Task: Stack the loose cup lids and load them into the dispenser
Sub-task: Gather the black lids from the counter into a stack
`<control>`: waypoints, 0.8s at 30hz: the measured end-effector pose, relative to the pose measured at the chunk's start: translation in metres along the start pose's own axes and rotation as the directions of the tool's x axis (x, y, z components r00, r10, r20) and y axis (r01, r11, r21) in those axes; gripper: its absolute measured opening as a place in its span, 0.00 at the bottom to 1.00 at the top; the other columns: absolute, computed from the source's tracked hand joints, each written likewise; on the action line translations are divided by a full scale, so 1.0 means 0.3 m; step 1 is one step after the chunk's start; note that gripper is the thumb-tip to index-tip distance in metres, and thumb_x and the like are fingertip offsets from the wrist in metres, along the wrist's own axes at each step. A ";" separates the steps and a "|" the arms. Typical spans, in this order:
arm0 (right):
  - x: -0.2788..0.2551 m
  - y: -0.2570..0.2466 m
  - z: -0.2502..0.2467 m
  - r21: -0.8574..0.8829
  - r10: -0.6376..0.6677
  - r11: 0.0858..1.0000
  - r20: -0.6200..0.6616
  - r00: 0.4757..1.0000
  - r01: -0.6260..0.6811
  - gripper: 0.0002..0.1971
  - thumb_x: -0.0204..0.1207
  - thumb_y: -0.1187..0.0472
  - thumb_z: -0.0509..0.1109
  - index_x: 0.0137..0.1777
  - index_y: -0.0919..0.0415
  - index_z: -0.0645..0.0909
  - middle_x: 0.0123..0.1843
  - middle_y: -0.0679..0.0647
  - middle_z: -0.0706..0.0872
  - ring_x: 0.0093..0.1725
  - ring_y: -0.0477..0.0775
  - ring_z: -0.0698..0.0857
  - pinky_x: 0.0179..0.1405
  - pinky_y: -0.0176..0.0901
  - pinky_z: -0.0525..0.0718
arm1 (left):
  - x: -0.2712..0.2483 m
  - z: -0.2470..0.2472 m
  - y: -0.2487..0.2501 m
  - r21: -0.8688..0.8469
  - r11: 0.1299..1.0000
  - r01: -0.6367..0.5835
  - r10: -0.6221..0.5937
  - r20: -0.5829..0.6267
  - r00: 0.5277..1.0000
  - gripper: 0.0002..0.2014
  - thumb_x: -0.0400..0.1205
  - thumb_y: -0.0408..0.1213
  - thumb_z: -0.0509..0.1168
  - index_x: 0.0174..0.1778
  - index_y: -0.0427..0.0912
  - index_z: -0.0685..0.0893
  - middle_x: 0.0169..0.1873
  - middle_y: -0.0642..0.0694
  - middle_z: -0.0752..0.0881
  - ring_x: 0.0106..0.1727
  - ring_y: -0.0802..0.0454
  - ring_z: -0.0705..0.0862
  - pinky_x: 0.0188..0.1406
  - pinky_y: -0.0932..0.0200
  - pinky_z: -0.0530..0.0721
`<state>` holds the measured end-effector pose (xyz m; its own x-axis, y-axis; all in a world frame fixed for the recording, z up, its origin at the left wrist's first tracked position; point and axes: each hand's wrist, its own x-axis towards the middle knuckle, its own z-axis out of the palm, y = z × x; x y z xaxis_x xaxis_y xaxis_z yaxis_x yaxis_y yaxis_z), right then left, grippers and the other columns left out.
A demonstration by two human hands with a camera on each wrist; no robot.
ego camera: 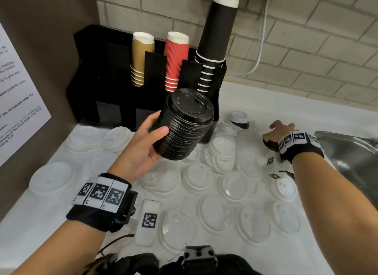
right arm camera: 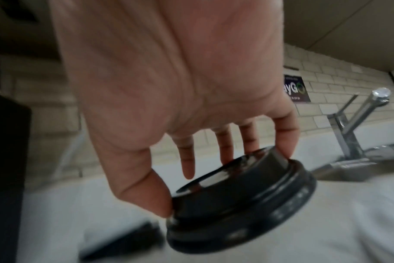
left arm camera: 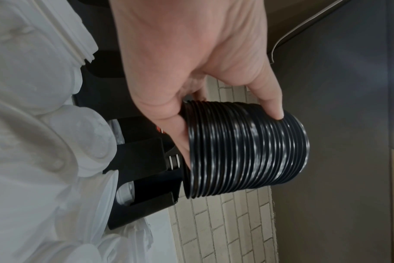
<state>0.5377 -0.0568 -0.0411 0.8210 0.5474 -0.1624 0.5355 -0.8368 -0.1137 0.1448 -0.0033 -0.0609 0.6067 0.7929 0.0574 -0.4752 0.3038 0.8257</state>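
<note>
A person's left hand holds a tall stack of black lids at the centre of the head view, raised above the white counter and tilted so its top lid faces up and toward the right. The thumb lies across the near side of the stack and the fingers wrap behind it; in the left wrist view the thumb tip presses the ribbed rims near the right-hand end of the stack while the palm cradles the left-hand end.

At the right of the frame, the right hand reaches down onto a single black lid. The right wrist view, though blurred, shows the thumb pinching the lid's lower left side and the little finger pressed against its upper right side, with the other three fingers spread behind the raised centre. Whether that lid is touching the counter cannot be told.

The black dispenser stands at upper left against the brick wall, with tan cups, red cups and black cups upended in its slots. Loose white lids cover the counter across the lower half of the frame. A white lid lies on a black one between the stack and the right hand. A steel sink fills the right edge.
</note>
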 end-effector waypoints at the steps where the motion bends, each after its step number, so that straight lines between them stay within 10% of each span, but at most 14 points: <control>1: -0.034 -0.022 -0.038 0.042 -0.012 0.999 -0.025 1.000 0.013 0.25 0.72 0.52 0.72 0.68 0.54 0.72 0.73 0.65 0.65 0.70 0.73 0.70 0.68 0.60 0.72 | -0.001 0.003 -0.001 -0.002 1.000 0.000 0.000 0.003 1.000 0.37 0.64 0.44 0.76 0.72 0.47 0.75 0.53 0.52 0.89 0.54 0.55 0.88 0.45 0.58 0.88; 4: -0.178 -0.084 -0.137 0.330 -0.234 0.910 -0.089 0.968 0.250 0.22 0.75 0.50 0.70 0.68 0.48 0.73 0.71 0.65 0.69 0.69 0.70 0.73 0.69 0.60 0.75 | 0.001 0.012 -0.008 -0.010 1.000 0.008 -0.008 0.002 1.000 0.39 0.67 0.43 0.77 0.75 0.45 0.73 0.54 0.51 0.88 0.55 0.54 0.88 0.46 0.57 0.88; 8: -0.455 -0.163 -0.151 0.769 -0.540 0.400 -0.241 0.806 0.498 0.19 0.69 0.53 0.71 0.59 0.39 0.75 0.60 0.51 0.79 0.55 0.55 0.82 0.50 0.50 0.83 | 0.002 0.018 -0.014 -0.010 1.000 0.014 -0.013 0.016 1.000 0.39 0.63 0.44 0.79 0.73 0.47 0.75 0.54 0.51 0.89 0.55 0.54 0.88 0.45 0.57 0.88; 12: -0.643 -0.211 -0.127 0.790 -0.632 0.096 -0.422 0.650 0.606 0.23 0.65 0.51 0.72 0.62 0.43 0.75 0.55 0.39 0.81 0.54 0.42 0.82 0.48 0.36 0.81 | -0.001 0.015 -0.025 -0.004 1.000 0.007 -0.007 0.017 1.000 0.25 0.70 0.38 0.72 0.64 0.52 0.80 0.51 0.53 0.90 0.51 0.57 0.89 0.42 0.59 0.88; 18: -0.726 -0.257 -0.117 0.720 -0.661 0.084 -0.477 0.579 0.689 0.23 0.67 0.59 0.76 0.62 0.50 0.75 0.66 0.50 0.80 0.63 0.50 0.80 0.55 0.50 0.83 | -0.017 0.021 -0.030 0.032 0.999 0.013 -0.013 0.016 1.000 0.25 0.73 0.38 0.69 0.69 0.51 0.78 0.52 0.50 0.90 0.52 0.54 0.89 0.43 0.59 0.88; 24: -0.735 -0.286 -0.138 0.642 -0.728 0.165 -0.434 0.531 0.749 0.16 0.68 0.62 0.72 0.55 0.45 0.82 0.66 0.50 0.78 0.67 0.49 0.80 0.53 0.31 0.75 | -0.027 0.031 -0.040 0.055 0.998 0.031 -0.034 0.049 0.998 0.29 0.73 0.38 0.69 0.72 0.50 0.76 0.52 0.49 0.90 0.52 0.53 0.89 0.45 0.59 0.88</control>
<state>0.3191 -0.1060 0.0451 0.1324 0.8971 0.4215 0.5761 0.2764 -0.7692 0.1515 -0.0185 -0.0661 0.6533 0.7550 0.0568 -0.4204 0.2994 0.8565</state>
